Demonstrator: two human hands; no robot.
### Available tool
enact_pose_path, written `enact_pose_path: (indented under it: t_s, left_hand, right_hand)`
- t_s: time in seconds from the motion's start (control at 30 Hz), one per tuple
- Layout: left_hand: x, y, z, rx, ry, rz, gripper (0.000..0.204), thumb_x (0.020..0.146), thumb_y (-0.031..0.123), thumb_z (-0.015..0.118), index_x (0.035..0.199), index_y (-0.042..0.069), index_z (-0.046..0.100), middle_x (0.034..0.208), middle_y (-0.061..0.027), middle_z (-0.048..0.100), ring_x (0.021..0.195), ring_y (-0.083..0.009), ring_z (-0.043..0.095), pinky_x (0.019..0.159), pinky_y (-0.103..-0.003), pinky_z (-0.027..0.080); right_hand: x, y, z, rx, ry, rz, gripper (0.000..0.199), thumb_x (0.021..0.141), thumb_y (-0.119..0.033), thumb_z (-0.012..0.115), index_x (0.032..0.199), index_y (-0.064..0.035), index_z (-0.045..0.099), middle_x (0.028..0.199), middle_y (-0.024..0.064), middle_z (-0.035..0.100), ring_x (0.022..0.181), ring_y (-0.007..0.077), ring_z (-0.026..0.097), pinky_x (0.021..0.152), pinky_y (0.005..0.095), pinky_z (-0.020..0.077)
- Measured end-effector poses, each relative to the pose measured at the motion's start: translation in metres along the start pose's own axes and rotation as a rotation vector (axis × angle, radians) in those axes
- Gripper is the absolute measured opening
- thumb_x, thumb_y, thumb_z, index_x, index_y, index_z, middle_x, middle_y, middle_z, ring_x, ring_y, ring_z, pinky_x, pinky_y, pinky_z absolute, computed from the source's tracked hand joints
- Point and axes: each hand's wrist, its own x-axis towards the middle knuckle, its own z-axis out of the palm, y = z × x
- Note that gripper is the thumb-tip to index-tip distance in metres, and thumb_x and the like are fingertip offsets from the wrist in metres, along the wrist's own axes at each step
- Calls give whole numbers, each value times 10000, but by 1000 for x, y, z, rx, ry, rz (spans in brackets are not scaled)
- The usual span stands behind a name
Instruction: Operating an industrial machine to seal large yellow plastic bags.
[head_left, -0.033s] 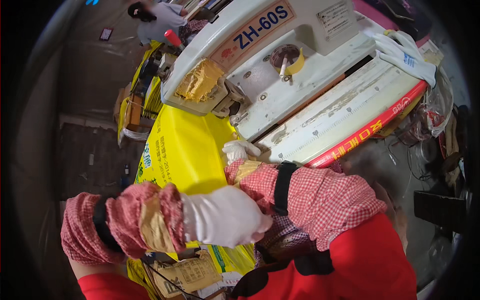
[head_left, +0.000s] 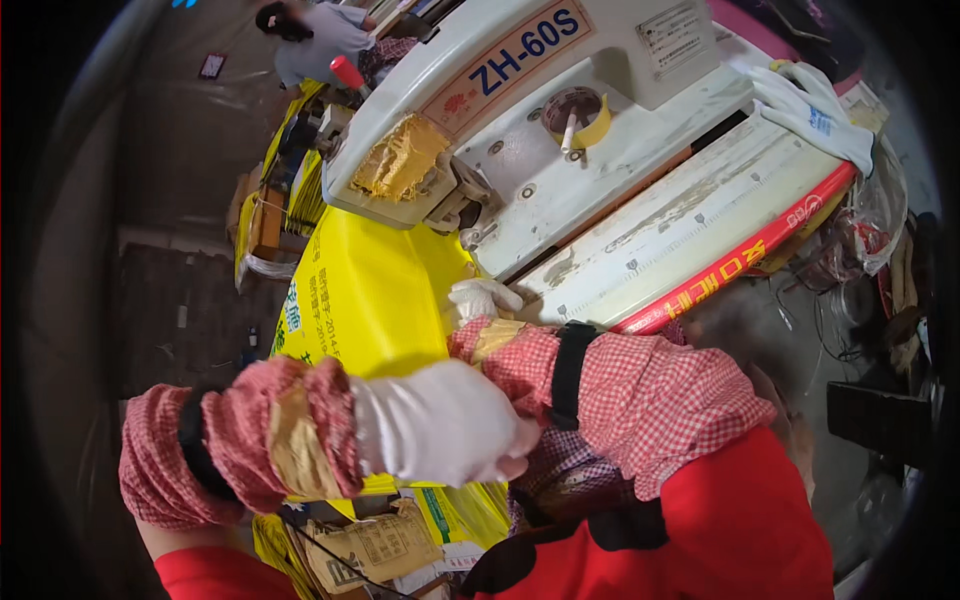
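A yellow printed plastic bag (head_left: 390, 285) lies bent beneath the head of a large pale sewing machine (head_left: 400, 195). My left hand (head_left: 445, 425), in a white glove, is closed in a fist at the bag's near edge. Its fingertips are curled under, and the bag comes out again below the wrist. Beside the machine's presser foot, my right hand (head_left: 482, 299) in a white glove has its fingers bent against the bag's right edge; most of that palm is hidden behind the sleeve. Both forearms wear red checked sleeve covers with black bands.
Right of the bag stretches the machine's pale bed (head_left: 640, 230), edged by a red strip (head_left: 740, 255). A tape roll (head_left: 578, 118) sits on the machine. White gloves (head_left: 815, 115) lie at the bed's far end. Yellow bags (head_left: 470, 515) are stacked below my left arm. Another person (head_left: 320, 45) is at the back.
My left hand and forearm have shifted slightly left and up. My right hand has hardly moved, and the bag's printed side has dipped a little.
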Motion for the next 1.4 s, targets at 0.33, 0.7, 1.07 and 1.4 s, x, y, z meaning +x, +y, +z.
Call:
enact_pose_path:
  t_s: [0.33, 0.7, 1.07, 1.4]
  left_hand:
    - [-51, -27, 7, 371, 241, 162, 89, 687, 288, 630, 645, 210, 642, 507, -7, 486, 512, -239, 529, 704, -384, 489]
    - [-78, -33, -27, 484, 92, -294, 106, 650, 266, 657, 630, 164, 633, 551, -6, 527, 619, -238, 562, 758, -395, 478]
    - [-13, -31, 59, 226, 372, -28, 109, 604, 181, 628, 676, 109, 589, 608, -76, 573, 597, -276, 590, 532, -385, 460]
    - [21, -208, 97, -82, 1117, -581, 115, 796, 166, 547, 823, 64, 591, 695, -163, 597, 656, -328, 592, 614, -391, 482]
  right_hand:
    - [78, 58, 26, 745, 340, -971, 222, 908, -185, 494, 755, -75, 611, 801, 112, 575, 843, 199, 571, 768, 340, 467]
    - [64, 35, 22, 1450, -214, -1651, 193, 864, -215, 499, 853, -81, 638, 847, 129, 622, 810, 256, 613, 725, 408, 492]
    - [100, -18, 52, 2006, -754, -2276, 252, 811, -209, 493, 943, -90, 673, 892, 144, 663, 813, 308, 647, 702, 449, 513]
    - [153, -45, 57, 1891, -818, -2609, 345, 830, -231, 460, 1085, -37, 588, 993, 188, 629, 928, 339, 603, 803, 423, 476]
